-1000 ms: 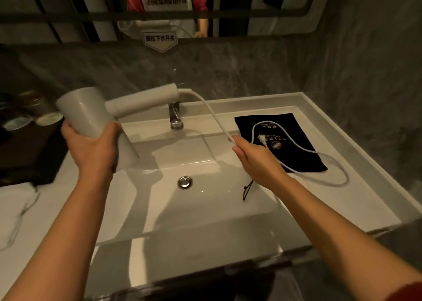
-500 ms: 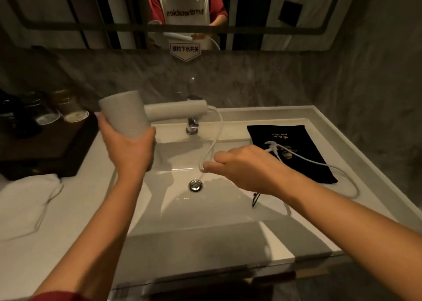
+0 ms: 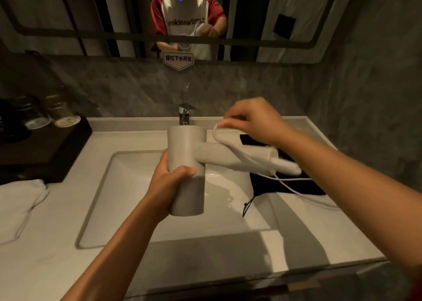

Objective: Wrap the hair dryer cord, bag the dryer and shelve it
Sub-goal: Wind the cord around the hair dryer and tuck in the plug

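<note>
A pale grey hair dryer (image 3: pixel 187 154) hangs over the sink, barrel upright, handle pointing right. My left hand (image 3: pixel 175 182) grips the barrel low down. My right hand (image 3: pixel 249 120) pinches a loop of the white cord (image 3: pixel 228 146) just above the handle, and the cord runs along the handle to its end. More cord trails right across a black drawstring bag (image 3: pixel 294 186) that lies flat on the counter, partly hidden by the handle and my right arm. No shelf can be seen.
A white sink basin (image 3: pixel 127 186) with a chrome tap (image 3: pixel 185 113) sits below my hands. A dark wooden tray (image 3: pixel 45 150) with glass jars stands at the left, and a white cloth (image 3: pixel 20 204) lies in front of it. Grey stone walls close in behind and on the right.
My left hand swung the dryer from the left to over the basin and turned the barrel upright. My right hand rose with the cord and laid a loop against the handle.
</note>
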